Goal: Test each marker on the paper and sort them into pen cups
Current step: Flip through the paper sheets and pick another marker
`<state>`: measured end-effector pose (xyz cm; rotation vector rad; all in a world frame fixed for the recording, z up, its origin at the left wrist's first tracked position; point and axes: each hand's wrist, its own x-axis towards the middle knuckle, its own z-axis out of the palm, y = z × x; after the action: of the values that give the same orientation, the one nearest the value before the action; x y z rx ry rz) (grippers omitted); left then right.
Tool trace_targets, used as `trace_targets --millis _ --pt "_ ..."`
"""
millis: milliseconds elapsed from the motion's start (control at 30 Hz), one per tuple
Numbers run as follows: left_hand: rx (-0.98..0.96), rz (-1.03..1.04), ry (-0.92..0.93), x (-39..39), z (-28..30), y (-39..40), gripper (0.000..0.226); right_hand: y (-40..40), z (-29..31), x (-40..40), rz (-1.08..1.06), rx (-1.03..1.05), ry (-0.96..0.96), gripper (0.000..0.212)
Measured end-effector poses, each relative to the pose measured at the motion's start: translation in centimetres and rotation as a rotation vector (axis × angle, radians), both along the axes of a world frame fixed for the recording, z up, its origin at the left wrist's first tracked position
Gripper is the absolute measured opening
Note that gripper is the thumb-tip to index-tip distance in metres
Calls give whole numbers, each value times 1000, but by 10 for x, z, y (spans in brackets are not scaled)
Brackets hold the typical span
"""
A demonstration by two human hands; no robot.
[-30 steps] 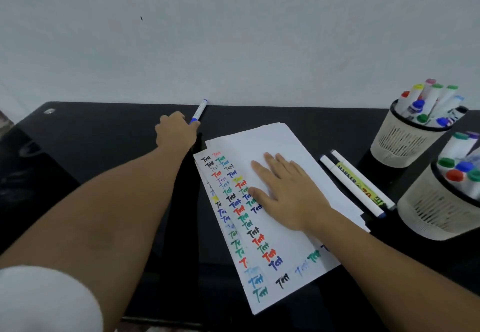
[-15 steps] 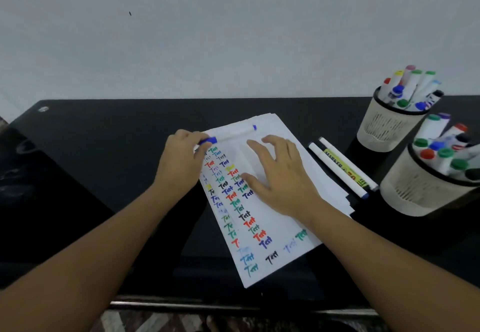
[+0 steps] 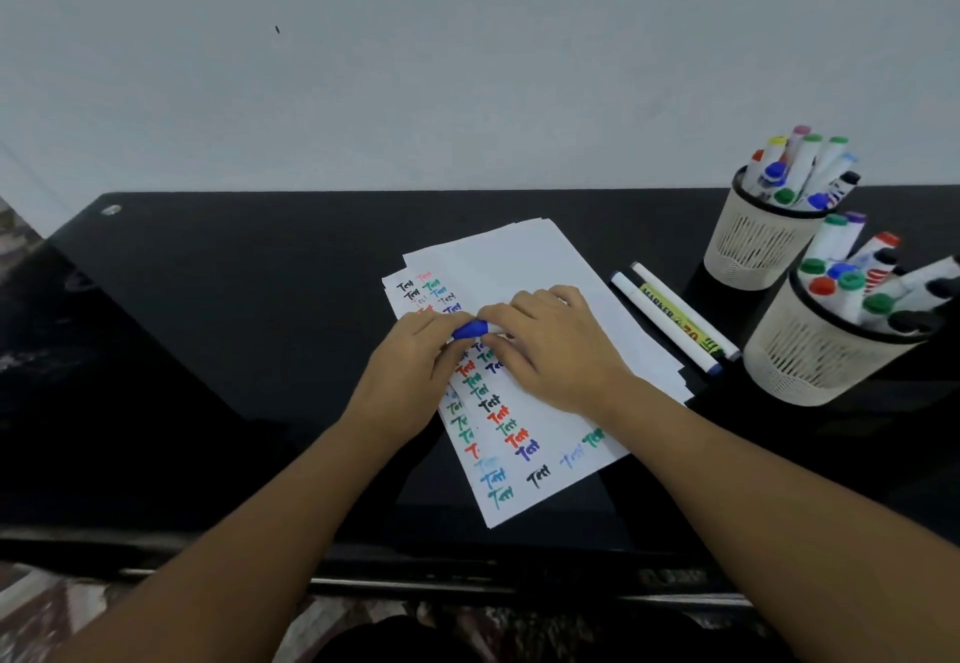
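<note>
Black desk (image 3: 260,350), blue-capped white marker (image 3: 470,330)

The light is dim, soft and even, with a cool grey-blue cast over the wall (image 3: 467,65). The glossy black worktop (image 3: 234,324) carries faint reflections and swallows most shadows. The white paper (image 3: 519,257) is the brightest area yet keeps its detail. Wide-angle distortion bows the worktop's far edge and stretches the forearms near the bottom corners. Fine detail looks slightly soft throughout.
</note>
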<state>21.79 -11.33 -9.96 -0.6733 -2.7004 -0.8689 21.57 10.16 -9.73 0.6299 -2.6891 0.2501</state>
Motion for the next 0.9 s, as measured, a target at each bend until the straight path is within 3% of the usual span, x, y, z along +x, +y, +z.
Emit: trace_targets --millis 533,667,767,900 --pt "-38 -30 18 4 3 2 36 2 1 2 -23 82 154 47" --pt "-22 -29 42 4 2 -1 34 1 2 2 13 65 127 40" --pt "-22 -29 79 5 2 -1 33 3 7 -3 63 193 117 39" --pt "-32 -47 121 6 1 0 31 5 25 -3 146 266 -35 43"
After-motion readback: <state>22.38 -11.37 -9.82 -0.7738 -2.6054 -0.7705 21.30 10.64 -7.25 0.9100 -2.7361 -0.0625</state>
